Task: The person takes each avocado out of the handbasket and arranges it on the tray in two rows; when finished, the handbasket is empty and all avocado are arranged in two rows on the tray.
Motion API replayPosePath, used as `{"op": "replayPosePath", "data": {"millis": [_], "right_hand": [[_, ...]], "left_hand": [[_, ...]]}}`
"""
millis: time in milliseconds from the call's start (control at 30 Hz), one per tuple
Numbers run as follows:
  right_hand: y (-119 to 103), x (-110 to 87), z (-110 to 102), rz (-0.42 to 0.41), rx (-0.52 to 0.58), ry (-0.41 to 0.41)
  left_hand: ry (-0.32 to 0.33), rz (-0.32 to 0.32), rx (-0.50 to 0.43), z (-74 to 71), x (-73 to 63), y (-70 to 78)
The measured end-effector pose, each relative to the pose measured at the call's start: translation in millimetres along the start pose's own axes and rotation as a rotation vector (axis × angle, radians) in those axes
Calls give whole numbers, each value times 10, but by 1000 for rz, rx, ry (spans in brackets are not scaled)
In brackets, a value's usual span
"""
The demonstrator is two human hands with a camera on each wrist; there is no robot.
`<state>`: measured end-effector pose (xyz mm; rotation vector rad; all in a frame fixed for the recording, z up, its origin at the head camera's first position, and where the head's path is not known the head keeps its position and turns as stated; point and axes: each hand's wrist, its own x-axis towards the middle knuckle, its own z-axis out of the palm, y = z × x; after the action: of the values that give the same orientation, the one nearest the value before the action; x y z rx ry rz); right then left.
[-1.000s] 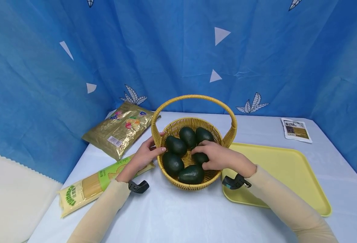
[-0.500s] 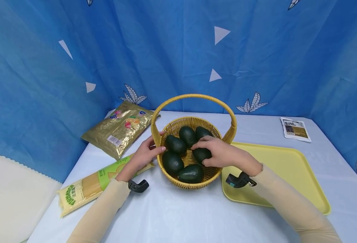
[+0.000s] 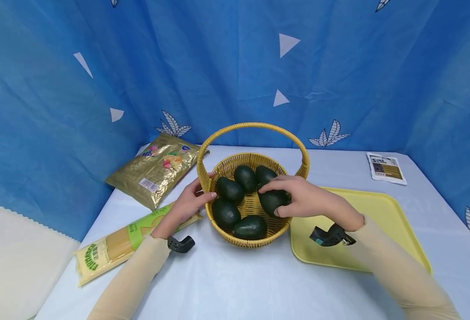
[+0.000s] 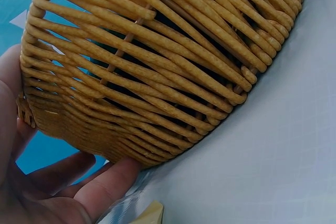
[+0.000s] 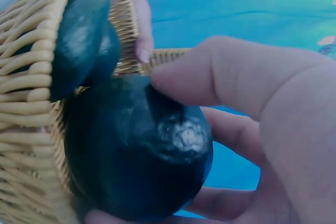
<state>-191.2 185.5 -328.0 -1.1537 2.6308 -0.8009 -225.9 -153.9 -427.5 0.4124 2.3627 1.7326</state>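
A yellow wicker basket point(image 3: 252, 243) with a tall arched handle stands mid-table, holding several dark green avocados point(image 3: 225, 213). On its left side my left hand point(image 3: 188, 202) grips the rim, thumb over the edge and fingers against the outer weave point(image 4: 157, 87), as the left wrist view shows. My right hand point(image 3: 304, 195) holds one avocado point(image 3: 272, 202) between thumb and fingers, at the basket's right side. In the right wrist view that avocado point(image 5: 136, 150) is large, level with the rim, with other avocados point(image 5: 84, 30) behind it.
A yellow tray point(image 3: 363, 209) lies right of the basket, partly under my right forearm. A small white-and-brown packet point(image 3: 386, 168) sits at the back right. To the left are a gold foil bag point(image 3: 155, 169) and a pack of noodles point(image 3: 117, 249). A blue curtain hangs behind.
My right hand has lifted the avocado and moved it a little to the right, up toward the basket's right rim. My left hand has stayed on the basket.
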Motion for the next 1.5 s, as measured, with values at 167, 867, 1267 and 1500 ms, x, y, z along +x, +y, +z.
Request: {"op": "replayPosePath", "data": {"millis": [167, 867, 1267, 1500], "right_hand": [[-42, -150, -128, 11, 112, -29], [216, -775, -376, 86, 310, -106], [498, -830, -370, 166, 303, 5], [777, -783, -238, 197, 308, 96]], "left_hand": [[1, 5, 5, -14, 9, 13], [-1, -12, -8, -30, -21, 23], [-7, -27, -16, -25, -21, 21], [-26, -19, -33, -9, -22, 0]]}}
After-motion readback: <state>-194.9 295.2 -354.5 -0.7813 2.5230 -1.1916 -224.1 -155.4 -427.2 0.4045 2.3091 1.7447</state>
